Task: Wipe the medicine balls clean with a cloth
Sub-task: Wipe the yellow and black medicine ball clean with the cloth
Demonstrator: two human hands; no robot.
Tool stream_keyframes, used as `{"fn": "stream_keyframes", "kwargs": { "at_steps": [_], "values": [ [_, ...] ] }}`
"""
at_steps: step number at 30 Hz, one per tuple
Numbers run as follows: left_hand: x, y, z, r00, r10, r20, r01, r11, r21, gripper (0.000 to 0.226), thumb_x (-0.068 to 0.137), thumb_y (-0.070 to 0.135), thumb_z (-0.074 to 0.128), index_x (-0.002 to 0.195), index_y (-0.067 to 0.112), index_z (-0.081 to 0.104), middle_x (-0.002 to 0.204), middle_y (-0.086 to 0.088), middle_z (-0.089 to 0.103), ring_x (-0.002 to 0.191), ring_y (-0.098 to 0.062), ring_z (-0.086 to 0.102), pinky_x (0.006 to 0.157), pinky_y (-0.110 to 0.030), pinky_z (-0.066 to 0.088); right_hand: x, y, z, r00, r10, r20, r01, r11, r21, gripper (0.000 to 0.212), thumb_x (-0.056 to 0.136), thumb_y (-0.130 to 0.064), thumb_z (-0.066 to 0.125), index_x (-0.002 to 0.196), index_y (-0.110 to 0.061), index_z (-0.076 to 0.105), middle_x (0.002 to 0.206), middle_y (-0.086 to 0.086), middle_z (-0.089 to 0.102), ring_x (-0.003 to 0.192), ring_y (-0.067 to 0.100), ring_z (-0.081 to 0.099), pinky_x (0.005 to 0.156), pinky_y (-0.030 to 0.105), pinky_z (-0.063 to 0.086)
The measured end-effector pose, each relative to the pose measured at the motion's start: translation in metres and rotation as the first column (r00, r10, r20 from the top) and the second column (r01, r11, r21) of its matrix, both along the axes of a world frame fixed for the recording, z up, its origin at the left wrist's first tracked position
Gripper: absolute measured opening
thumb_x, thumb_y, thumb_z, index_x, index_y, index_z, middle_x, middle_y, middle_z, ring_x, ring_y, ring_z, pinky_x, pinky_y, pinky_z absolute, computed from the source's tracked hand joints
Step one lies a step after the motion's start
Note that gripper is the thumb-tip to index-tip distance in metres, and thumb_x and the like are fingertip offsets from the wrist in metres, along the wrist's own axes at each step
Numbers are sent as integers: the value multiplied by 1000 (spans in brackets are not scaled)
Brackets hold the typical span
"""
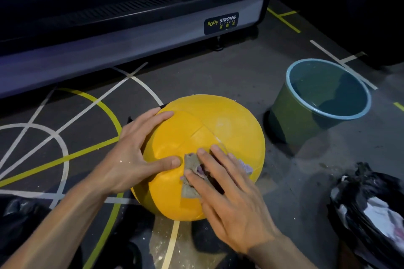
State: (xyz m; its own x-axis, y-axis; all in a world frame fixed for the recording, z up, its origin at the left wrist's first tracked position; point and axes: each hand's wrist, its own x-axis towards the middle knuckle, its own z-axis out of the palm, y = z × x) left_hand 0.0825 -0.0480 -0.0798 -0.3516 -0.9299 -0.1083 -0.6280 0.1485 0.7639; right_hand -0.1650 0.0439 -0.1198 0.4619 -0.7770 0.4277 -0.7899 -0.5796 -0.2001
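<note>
A large yellow medicine ball (218, 124) rests on the dark floor in the middle of the view. My left hand (135, 153) lies flat against its left side, fingers spread, steadying it. My right hand (227, 199) presses a small grey-purple cloth (192, 181) onto the near face of the ball with the fingers stretched out. Most of the cloth is hidden under the fingers; a purple edge sticks out on the right.
A green bucket (293, 124) with a blue rim holds water to the right of the ball. A black plastic bag (369, 209) lies at the lower right. A treadmill base (131, 35) runs across the back. White and yellow lines mark the floor.
</note>
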Motion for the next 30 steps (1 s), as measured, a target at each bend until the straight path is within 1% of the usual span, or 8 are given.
{"fn": "stream_keyframes", "kwargs": {
  "at_steps": [5, 8, 11, 14, 20, 23, 26, 30],
  "values": [
    [0, 7, -5, 999, 33, -22, -33, 999, -8, 97, 61, 80, 70, 147, 65, 28, 157, 44, 13, 147, 0, 14, 114, -47, 26, -9, -26, 2, 999, 45, -18, -45, 998, -32, 44, 107, -22, 45, 150, -16, 51, 163, 7, 35, 155, 25, 24, 124, 48, 29],
    [0, 9, -6, 999, 33, -19, -33, 999, 5, 99, 59, 82, 70, 147, 65, 27, 156, 44, 12, 148, -4, 14, 116, -56, 27, -16, -42, 8, 966, -181, 183, 178, 983, 32, 44, 105, -21, 48, 149, -13, 51, 163, 9, 37, 155, 29, 23, 122, 55, 29],
    [0, 11, -7, 999, 33, -21, -32, 999, 10, 101, 58, 82, 71, 147, 66, 26, 156, 43, 12, 149, -8, 14, 116, -62, 29, -12, -39, 14, 907, -310, 285, 309, 950, 52, 41, 105, -18, 54, 145, -13, 57, 148, 14, 50, 137, 28, 45, 105, 49, 46],
    [0, 9, -8, 999, 40, -27, -40, 999, -12, 100, 59, 81, 71, 147, 65, 28, 157, 42, 14, 149, -7, 15, 116, -57, 28, 6, -14, 10, 942, -173, 288, 180, 984, 1, 38, 105, -13, 51, 142, -10, 60, 125, 8, 58, 113, 24, 56, 90, 42, 50],
    [8, 19, -16, 999, 27, -45, -30, 997, -70, 95, 63, 78, 71, 147, 61, 32, 159, 38, 17, 147, 8, 12, 110, -43, 27, 4, -17, 4, 981, 161, 111, -157, 987, -40, 41, 102, -8, 56, 142, -15, 60, 150, 4, 55, 146, 17, 43, 120, 39, 37],
    [10, 22, -20, 998, 28, -54, -31, 998, -56, 97, 61, 77, 73, 147, 61, 32, 159, 38, 17, 145, 10, 10, 108, -44, 27, -27, -53, 6, 858, -115, 500, 68, 991, 111, 32, 100, 1, 57, 129, -11, 66, 140, -2, 62, 139, 8, 49, 117, 39, 41],
    [11, 24, -22, 998, 28, -64, -31, 998, -59, 97, 60, 76, 75, 146, 60, 33, 159, 36, 18, 145, 9, 12, 110, -45, 27, -29, -54, 15, 713, -385, 586, 276, 923, 270, 38, 101, 2, 58, 132, -19, 65, 138, -12, 61, 133, -5, 51, 113, 34, 45],
    [15, 20, -22, 998, -1, -61, -4, 996, -89, 92, 63, 73, 76, 145, 58, 38, 162, 30, 21, 149, 3, 16, 111, -41, 27, 16, -6, 15, 955, 90, 282, -121, 988, 92, 39, 103, -8, 54, 140, -14, 61, 152, -1, 52, 148, 14, 39, 122, 39, 32]
  ]
}}
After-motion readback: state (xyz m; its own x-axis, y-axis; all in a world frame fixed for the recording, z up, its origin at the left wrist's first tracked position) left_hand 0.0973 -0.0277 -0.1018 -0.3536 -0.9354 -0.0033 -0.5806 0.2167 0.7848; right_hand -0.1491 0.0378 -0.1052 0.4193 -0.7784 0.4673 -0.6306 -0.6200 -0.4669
